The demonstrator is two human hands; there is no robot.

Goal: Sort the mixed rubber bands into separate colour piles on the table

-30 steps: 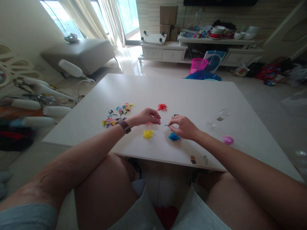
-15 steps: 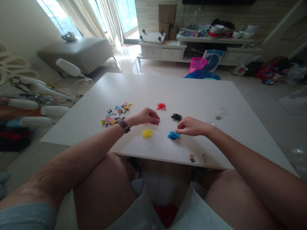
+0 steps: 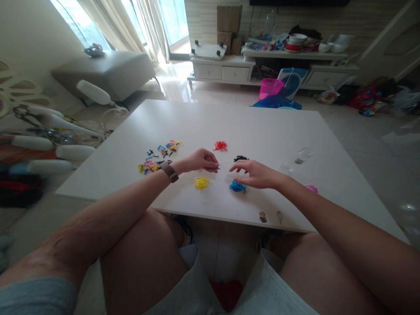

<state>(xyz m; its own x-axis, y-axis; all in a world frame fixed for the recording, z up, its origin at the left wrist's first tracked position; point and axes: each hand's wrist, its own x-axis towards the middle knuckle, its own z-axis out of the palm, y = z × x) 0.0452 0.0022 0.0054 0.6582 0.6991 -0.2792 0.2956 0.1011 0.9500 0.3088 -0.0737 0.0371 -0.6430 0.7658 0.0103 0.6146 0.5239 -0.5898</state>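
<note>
My left hand [image 3: 207, 160] is pinched closed above the table, with tiny pink and blue tips of small rubber bands showing at its fingertips. My right hand [image 3: 254, 173] has its fingers apart and holds nothing; it hovers over the blue rubber bands [image 3: 236, 187], thumb close to them. Behind its fingers, the black rubber bands [image 3: 241, 158] are partly hidden. Piles of red bands [image 3: 220, 145] and yellow bands [image 3: 201, 183] lie beyond and before my left hand. A mixed-colour heap [image 3: 168, 149] spreads near my left wrist.
On the white table [image 3: 197, 120], clear plastic containers [image 3: 304, 154] and a pink item [image 3: 311, 188] lie to the right. A small minion figure [image 3: 263, 217] and a pale little piece [image 3: 279, 216] sit by the front edge. A pink basket [image 3: 271, 89] stands beyond.
My right hand has opened its fingers and shifted slightly left, over the blue bands, covering part of the black pile. My left hand stays almost still, pinched.
</note>
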